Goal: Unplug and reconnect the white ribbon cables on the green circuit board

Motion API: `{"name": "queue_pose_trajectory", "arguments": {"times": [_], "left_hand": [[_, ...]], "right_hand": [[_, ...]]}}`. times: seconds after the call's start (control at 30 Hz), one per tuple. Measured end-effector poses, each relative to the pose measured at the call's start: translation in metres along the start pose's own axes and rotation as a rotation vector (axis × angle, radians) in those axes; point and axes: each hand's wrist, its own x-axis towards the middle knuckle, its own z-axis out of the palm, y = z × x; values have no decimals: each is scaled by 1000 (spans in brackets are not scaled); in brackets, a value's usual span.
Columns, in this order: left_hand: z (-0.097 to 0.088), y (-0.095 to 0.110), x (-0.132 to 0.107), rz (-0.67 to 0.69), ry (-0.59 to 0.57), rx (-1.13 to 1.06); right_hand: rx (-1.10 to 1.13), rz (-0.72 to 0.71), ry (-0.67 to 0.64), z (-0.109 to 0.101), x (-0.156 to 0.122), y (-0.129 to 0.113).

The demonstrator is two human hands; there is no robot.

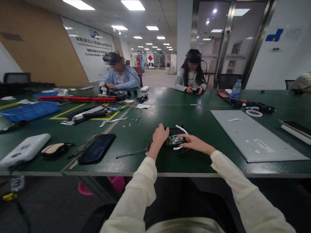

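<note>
In front of me, a small green circuit board [173, 140] sits among black parts just above or on the table. White strips [181, 128] stick out around it. My right hand [196, 143] reaches in from the right, its thumb and fingers closed on the board's right edge. On the other side, my left hand [160, 135] is closed with curled fingers at the board's left; what they pinch is hidden. A thin dark cable [131, 153] runs left over the table from beneath my left wrist.
Left of my hands lie a dark phone [97, 148], a computer mouse [54, 149], a white box-shaped device [25, 149] and a blue tray [31, 110]. A grey panel [244, 131] lies right. A bottle [236, 90] stands farther back. Several people sit around the green table [156, 107].
</note>
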Motion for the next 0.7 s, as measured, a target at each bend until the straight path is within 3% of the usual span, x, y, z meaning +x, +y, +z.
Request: {"name": "queue_pose_trajectory", "arguments": {"times": [0.2,0.3,0.37,0.43,0.47,0.57,0.63,0.7], "left_hand": [[15,-11,7,70,11,35],[15,-14,8,78,-4,23],[14,-15,8,84,-9,28],[14,-14,8,79,-12,42],[14,-13,7,77,-13,52],[14,-11,9,92,-30,81],[12,-11,13,114,-70,104],[9,-11,19,137,-128,128]], "right_hand": [[153,106,-51,-11,-17,-18],[153,214,-49,-39,-36,-25],[126,270,-22,-72,-50,-21],[154,309,137,-112,-64,-10],[197,313,282,-134,-70,-1],[373,298,861,-197,-89,29],[490,349,1066,-230,-97,48],[599,381,1180,-253,-100,62]]}}
